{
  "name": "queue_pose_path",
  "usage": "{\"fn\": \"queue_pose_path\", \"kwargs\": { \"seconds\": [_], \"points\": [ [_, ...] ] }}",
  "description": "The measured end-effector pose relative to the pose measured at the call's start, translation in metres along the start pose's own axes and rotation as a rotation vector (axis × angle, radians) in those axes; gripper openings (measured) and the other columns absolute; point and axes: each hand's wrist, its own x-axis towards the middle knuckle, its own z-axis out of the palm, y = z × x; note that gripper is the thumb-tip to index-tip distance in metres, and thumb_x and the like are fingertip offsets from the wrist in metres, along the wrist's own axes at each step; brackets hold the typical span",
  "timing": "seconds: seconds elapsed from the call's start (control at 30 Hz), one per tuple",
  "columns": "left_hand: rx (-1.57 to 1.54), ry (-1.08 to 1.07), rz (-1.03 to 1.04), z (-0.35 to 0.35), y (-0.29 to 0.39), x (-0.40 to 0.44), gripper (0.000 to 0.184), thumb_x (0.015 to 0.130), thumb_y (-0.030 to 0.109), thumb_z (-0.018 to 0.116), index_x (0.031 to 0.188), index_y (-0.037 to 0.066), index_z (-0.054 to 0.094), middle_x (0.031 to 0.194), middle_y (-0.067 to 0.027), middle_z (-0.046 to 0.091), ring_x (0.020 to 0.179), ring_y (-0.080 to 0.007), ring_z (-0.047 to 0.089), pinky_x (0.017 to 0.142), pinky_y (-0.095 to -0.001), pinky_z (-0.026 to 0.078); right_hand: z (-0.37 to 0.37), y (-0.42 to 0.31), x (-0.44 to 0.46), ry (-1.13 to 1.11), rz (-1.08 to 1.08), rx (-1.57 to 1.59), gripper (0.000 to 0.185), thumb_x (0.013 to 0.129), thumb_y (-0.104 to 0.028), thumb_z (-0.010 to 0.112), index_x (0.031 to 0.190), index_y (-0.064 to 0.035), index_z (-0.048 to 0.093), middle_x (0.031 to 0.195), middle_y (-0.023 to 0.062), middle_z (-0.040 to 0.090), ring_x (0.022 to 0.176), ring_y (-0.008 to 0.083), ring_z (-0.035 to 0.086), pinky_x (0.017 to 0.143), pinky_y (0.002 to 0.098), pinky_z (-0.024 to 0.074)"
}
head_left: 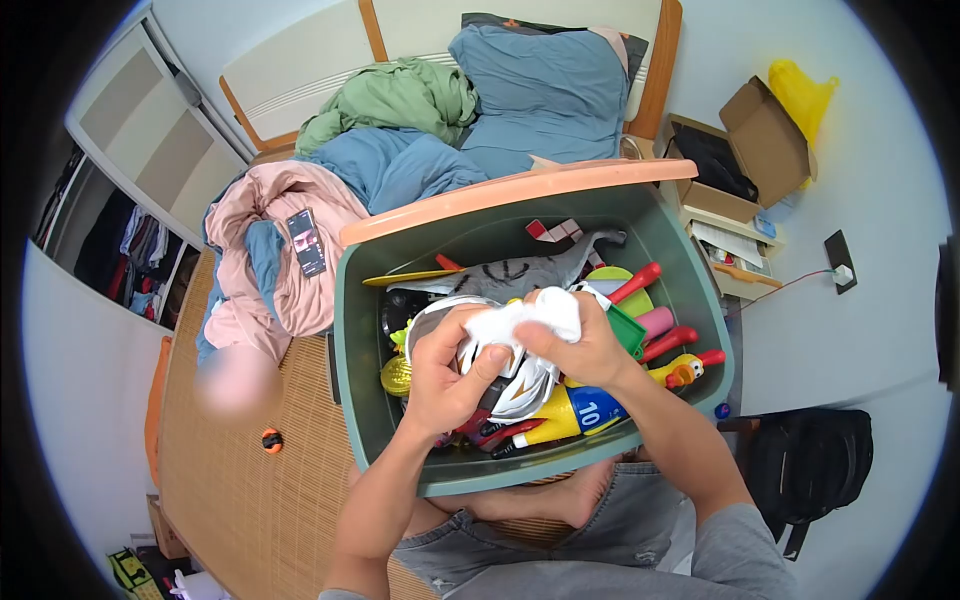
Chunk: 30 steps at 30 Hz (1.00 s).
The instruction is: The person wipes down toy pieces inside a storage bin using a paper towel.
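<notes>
Above an open green bin [375, 440], a bunched white cloth [530, 318] is pinched between both hands. My left hand [448, 372] grips its left side, with thumb and fingers closed. My right hand [582, 345] holds its right side, the thumb pressed on top. Just below the hands, inside the bin, lies a white and grey item with straps [520, 390]. Around it are a grey plush toy [510, 275], a yellow rubber chicken [680, 370] with a blue "10" patch [597, 408], red-handled items [636, 284] and a red and white block toy [553, 231].
A pink lid [520, 190] stands along the bin's far edge. Left of the bin, a phone [306, 242] rests on pink bedding [275, 190]. An orange and black round object [271, 440] sits on the woven mat [220, 490]. At right are a cardboard box [765, 135] and black backpack [815, 465].
</notes>
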Motion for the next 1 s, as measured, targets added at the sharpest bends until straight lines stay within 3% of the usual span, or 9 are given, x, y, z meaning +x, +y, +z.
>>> {"fn": "queue_pose_path", "kwargs": {
  "seconds": [0.17, 0.27, 0.33, 0.47, 0.67, 0.77, 0.83, 0.93, 1.0],
  "points": [
    [0.153, -0.038, 0.177, -0.003, 0.000, 0.003, 0.034, 0.090, 0.020, 0.067, 0.111, -0.005, 0.059, 0.102, -0.0104, 0.060, 0.090, -0.0149, 0.056, 0.080, -0.0267, 0.044, -0.003, -0.007, 0.003, -0.126, -0.102, -0.144, 0.019, 0.088, -0.018, 0.070, 0.085, -0.0007, 0.063, 0.073, -0.0006, 0.061, 0.068, 0.0046, 0.052, 0.059, 0.0237, 0.0434],
    [0.095, -0.054, 0.096, -0.004, 0.003, 0.002, 0.033, 0.090, 0.019, 0.067, 0.112, -0.005, 0.059, 0.103, -0.0092, 0.061, 0.091, -0.0141, 0.057, 0.082, -0.0265, 0.045, 0.003, -0.004, 0.000, 0.080, 0.109, 0.101, 0.019, 0.086, -0.018, 0.072, 0.088, -0.0007, 0.064, 0.074, 0.0010, 0.061, 0.069, 0.0055, 0.053, 0.061, 0.0243, 0.0441],
    [0.069, -0.017, 0.089, -0.004, -0.001, 0.002, 0.032, 0.090, 0.018, 0.066, 0.112, -0.005, 0.059, 0.104, -0.0086, 0.061, 0.092, -0.0133, 0.057, 0.083, -0.0259, 0.045, -0.006, -0.003, 0.005, -0.123, -0.058, -0.113, 0.021, 0.084, -0.017, 0.074, 0.093, -0.0008, 0.065, 0.078, 0.0026, 0.062, 0.071, 0.0066, 0.054, 0.064, 0.0248, 0.0451],
    [-0.075, 0.093, 0.025, -0.012, -0.011, 0.002, 0.031, 0.091, 0.015, 0.066, 0.114, -0.004, 0.057, 0.103, -0.0059, 0.063, 0.093, -0.0095, 0.058, 0.084, -0.0243, 0.046, 0.001, 0.005, 0.008, 0.048, -0.199, -0.234, 0.028, 0.080, -0.014, 0.078, 0.101, -0.0020, 0.064, 0.086, 0.0027, 0.064, 0.078, 0.0076, 0.057, 0.070, 0.0250, 0.0476],
    [-0.870, 0.285, 0.020, -0.030, -0.002, 0.012, 0.035, 0.102, 0.033, 0.043, 0.107, 0.001, 0.055, 0.093, -0.0079, 0.061, 0.096, -0.0210, 0.060, 0.091, -0.0376, 0.048, -0.018, 0.007, 0.009, 0.500, -0.109, 0.066, 0.026, 0.093, -0.024, 0.065, 0.100, 0.0008, 0.064, 0.086, 0.0007, 0.063, 0.076, 0.0059, 0.056, 0.067, 0.0219, 0.0456],
    [-0.998, 0.213, -0.076, -0.036, -0.012, 0.010, 0.035, 0.102, 0.034, 0.042, 0.116, 0.005, 0.058, 0.105, -0.0090, 0.067, 0.116, -0.0253, 0.058, 0.100, -0.0426, 0.047, -0.020, 0.010, 0.010, 0.347, -0.116, 0.042, 0.036, 0.090, -0.029, 0.067, 0.108, 0.0016, 0.061, 0.085, 0.0010, 0.063, 0.077, 0.0064, 0.055, 0.069, 0.0221, 0.0460],
    [-1.072, 0.233, -0.119, -0.031, -0.020, 0.011, 0.034, 0.102, 0.033, 0.043, 0.116, 0.006, 0.058, 0.108, -0.0104, 0.067, 0.106, -0.0249, 0.063, 0.092, -0.0416, 0.052, -0.018, -0.001, 0.004, 0.130, 0.064, 0.064, 0.048, 0.082, -0.024, 0.075, 0.118, 0.0009, 0.056, 0.094, 0.0040, 0.063, 0.087, 0.0095, 0.057, 0.078, 0.0257, 0.0470],
    [-1.057, 0.312, -0.198, -0.028, -0.025, 0.011, 0.036, 0.101, 0.034, 0.045, 0.121, 0.007, 0.057, 0.113, -0.0121, 0.065, 0.105, -0.0261, 0.064, 0.090, -0.0417, 0.053, -0.020, 0.004, 0.015, 0.029, -0.176, -0.246, 0.056, 0.066, -0.019, 0.085, 0.113, 0.0001, 0.060, 0.103, 0.0062, 0.062, 0.088, 0.0118, 0.059, 0.077, 0.0266, 0.0485],
    [-0.876, 0.404, -0.233, -0.028, -0.027, 0.016, 0.038, 0.101, 0.030, 0.045, 0.129, 0.005, 0.053, 0.117, -0.0127, 0.063, 0.106, -0.0250, 0.063, 0.091, -0.0400, 0.052, -0.024, 0.001, 0.013, 0.020, -0.095, -0.284, 0.054, 0.068, -0.015, 0.081, 0.115, 0.0007, 0.058, 0.103, 0.0054, 0.063, 0.091, 0.0113, 0.059, 0.080, 0.0269, 0.0484]
  ]
}}
